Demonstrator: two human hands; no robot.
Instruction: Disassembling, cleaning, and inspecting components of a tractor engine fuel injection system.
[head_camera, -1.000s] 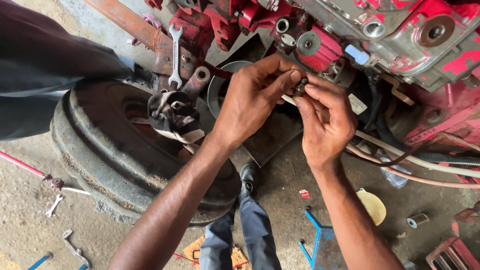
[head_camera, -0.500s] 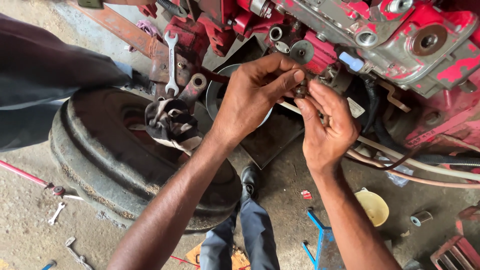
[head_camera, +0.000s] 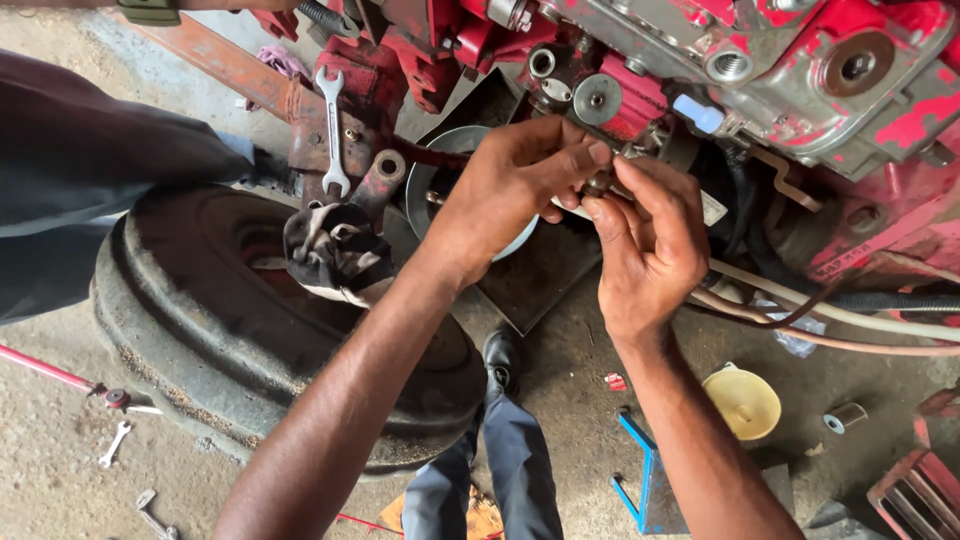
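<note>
Both my hands meet in front of a red engine (head_camera: 800, 70). My left hand (head_camera: 510, 190) pinches a small dark metal fitting (head_camera: 598, 184) between thumb and fingers. My right hand (head_camera: 650, 245) grips the same fitting from below with thumb and forefinger. The fitting sits at the end of a thin line close to the engine's side, and most of it is hidden by my fingers.
A worn tyre (head_camera: 200, 330) lies at the left with a dirty rag (head_camera: 335, 255) on it. A spanner (head_camera: 333, 130) rests on a rusty bracket. Another person's grey sleeve (head_camera: 90, 190) fills the left edge. Hoses (head_camera: 850, 320), a yellow bowl (head_camera: 742, 402) and small spanners (head_camera: 115, 443) lie on the floor.
The view has shifted slightly, so the engine and tyre sit lower and more to the right. My hands stay together on the fitting, with the fingers turned a little.
</note>
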